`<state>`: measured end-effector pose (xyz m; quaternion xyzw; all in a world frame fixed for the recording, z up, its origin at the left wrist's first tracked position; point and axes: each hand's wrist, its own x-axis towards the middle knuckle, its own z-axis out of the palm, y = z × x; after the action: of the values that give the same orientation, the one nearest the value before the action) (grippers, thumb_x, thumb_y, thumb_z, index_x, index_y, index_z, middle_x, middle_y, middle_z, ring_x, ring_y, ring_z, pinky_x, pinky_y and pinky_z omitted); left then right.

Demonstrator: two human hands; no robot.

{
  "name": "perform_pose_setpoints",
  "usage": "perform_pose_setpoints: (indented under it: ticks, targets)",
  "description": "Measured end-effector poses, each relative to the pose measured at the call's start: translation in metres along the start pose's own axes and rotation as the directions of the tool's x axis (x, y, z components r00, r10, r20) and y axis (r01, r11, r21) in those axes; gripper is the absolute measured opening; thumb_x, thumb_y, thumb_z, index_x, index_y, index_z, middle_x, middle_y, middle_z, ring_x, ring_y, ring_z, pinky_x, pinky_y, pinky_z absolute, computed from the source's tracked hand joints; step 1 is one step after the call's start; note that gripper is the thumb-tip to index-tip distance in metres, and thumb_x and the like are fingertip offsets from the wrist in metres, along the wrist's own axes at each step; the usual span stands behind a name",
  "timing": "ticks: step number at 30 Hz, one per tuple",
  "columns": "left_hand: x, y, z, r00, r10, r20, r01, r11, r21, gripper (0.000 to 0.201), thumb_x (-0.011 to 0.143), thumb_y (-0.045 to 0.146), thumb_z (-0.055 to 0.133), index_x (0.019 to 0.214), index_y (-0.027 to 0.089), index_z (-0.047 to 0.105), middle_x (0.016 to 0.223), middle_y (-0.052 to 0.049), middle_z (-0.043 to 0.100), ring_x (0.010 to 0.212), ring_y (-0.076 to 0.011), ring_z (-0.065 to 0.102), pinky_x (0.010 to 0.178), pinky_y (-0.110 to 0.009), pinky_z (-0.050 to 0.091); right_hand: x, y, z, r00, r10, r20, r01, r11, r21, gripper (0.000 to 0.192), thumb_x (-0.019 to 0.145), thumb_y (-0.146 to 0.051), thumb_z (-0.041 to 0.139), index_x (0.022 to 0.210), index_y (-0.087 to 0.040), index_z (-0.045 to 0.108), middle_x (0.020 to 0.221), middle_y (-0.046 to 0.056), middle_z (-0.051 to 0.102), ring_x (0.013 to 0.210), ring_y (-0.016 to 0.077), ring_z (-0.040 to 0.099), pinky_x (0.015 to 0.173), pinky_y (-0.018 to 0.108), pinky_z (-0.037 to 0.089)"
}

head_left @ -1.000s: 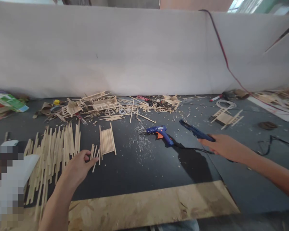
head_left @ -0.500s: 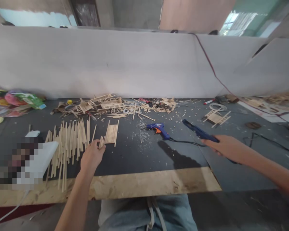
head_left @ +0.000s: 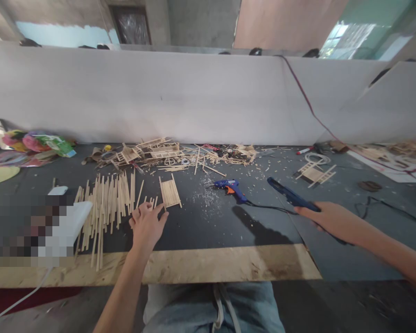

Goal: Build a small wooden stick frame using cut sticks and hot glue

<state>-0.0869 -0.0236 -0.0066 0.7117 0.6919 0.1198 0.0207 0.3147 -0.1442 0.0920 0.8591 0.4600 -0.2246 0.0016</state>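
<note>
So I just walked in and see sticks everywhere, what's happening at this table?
A person sits at a dark table. Their left hand is spread over a few loose wooden sticks, beside a small stick panel and a big pile of sticks. Their right hand holds a blue glue gun; a second glue gun lies on the table.

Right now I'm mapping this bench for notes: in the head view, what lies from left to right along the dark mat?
Loose sticks → left hand → small stick panel → blue glue gun on the mat → right hand, gripping a second blue glue gun.
</note>
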Motion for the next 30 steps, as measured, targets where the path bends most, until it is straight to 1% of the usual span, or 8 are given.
perform_pose_setpoints:
  ticks: [4,7,9,15,19,27,28,30]
  targets:
    - [0.004,-0.009,0.003,0.997,-0.058,-0.052,0.056,0.997,-0.045,0.046,0.079,0.046,0.042,0.118,0.023,0.052,0.127,-0.013,0.041,0.115,-0.0343,0.035,0.086,-0.047,0.035,-0.001,-0.001,0.001,1.000,0.011,-0.003,-0.011,1.000,-0.009,0.043,0.078,-0.055,0.034,0.061,-0.019,0.050,0.059,0.007,0.060,0.053,0.0182,0.056,0.052,0.028,0.037]
    - [0.013,-0.023,0.003,0.997,-0.076,-0.010,0.075,0.995,-0.062,0.052,0.079,0.043,0.044,0.120,0.010,0.049,0.121,-0.017,0.050,0.112,-0.0324,0.043,0.090,-0.044,0.034,0.001,0.003,0.002,1.000,0.005,0.001,-0.004,1.000,-0.015,0.044,0.078,-0.056,0.034,0.062,-0.019,0.051,0.060,0.007,0.061,0.054,0.0182,0.057,0.053,0.028,0.038]
    - [0.018,-0.030,0.002,0.997,-0.062,0.036,0.064,0.995,-0.072,0.052,0.079,0.040,0.045,0.118,0.007,0.049,0.114,-0.017,0.057,0.106,-0.0310,0.049,0.090,-0.040,0.035,0.004,0.006,0.003,1.000,0.012,0.003,-0.012,1.000,-0.008,0.044,0.077,-0.057,0.035,0.062,-0.019,0.051,0.062,0.008,0.062,0.054,0.0183,0.058,0.054,0.028,0.038]
    - [0.024,-0.032,-0.004,0.994,-0.014,0.106,0.030,0.988,-0.153,0.041,0.078,0.036,0.045,0.111,0.013,0.054,0.108,-0.012,0.062,0.096,-0.0268,0.056,0.079,-0.033,0.041,0.004,0.003,0.005,0.999,0.026,0.018,-0.027,0.999,0.024,0.044,0.077,-0.057,0.036,0.067,-0.018,0.054,0.062,0.009,0.062,0.053,0.0190,0.057,0.052,0.029,0.038]
    - [0.029,-0.031,-0.004,0.991,-0.032,0.128,0.062,0.969,-0.241,0.039,0.079,0.038,0.043,0.108,0.016,0.055,0.103,-0.010,0.064,0.089,-0.0223,0.060,0.071,-0.028,0.042,0.001,-0.001,0.003,1.000,0.019,0.014,-0.019,0.999,0.026,0.043,0.077,-0.055,0.036,0.068,-0.018,0.055,0.061,0.008,0.062,0.053,0.0187,0.057,0.052,0.029,0.038]
    - [0.042,-0.040,-0.002,0.982,-0.057,0.182,0.101,0.965,-0.243,0.032,0.075,0.033,0.046,0.100,0.018,0.058,0.090,-0.007,0.067,0.082,-0.0219,0.061,0.065,-0.027,0.040,0.011,0.003,0.002,1.000,0.022,-0.007,-0.022,1.000,0.010,0.043,0.078,-0.055,0.036,0.061,-0.018,0.051,0.059,0.008,0.062,0.051,0.0180,0.057,0.050,0.027,0.037]
    - [0.043,-0.040,-0.002,0.981,-0.053,0.188,0.099,0.964,-0.245,0.031,0.075,0.032,0.046,0.100,0.018,0.059,0.088,-0.007,0.067,0.080,-0.0211,0.061,0.064,-0.026,0.040,0.014,0.004,0.003,1.000,0.017,-0.024,-0.017,1.000,-0.010,0.044,0.078,-0.055,0.036,0.059,-0.018,0.051,0.057,0.008,0.062,0.050,0.0172,0.057,0.049,0.026,0.037]
    - [0.046,-0.041,0.000,0.979,-0.048,0.198,0.098,0.964,-0.249,0.031,0.075,0.032,0.046,0.100,0.018,0.058,0.084,-0.005,0.067,0.078,-0.0199,0.061,0.062,-0.025,0.040,0.024,0.004,0.004,0.992,-0.004,-0.127,-0.006,0.997,-0.079,0.045,0.076,-0.056,0.038,0.055,-0.019,0.051,0.053,0.006,0.060,0.046,0.0159,0.056,0.046,0.024,0.036]
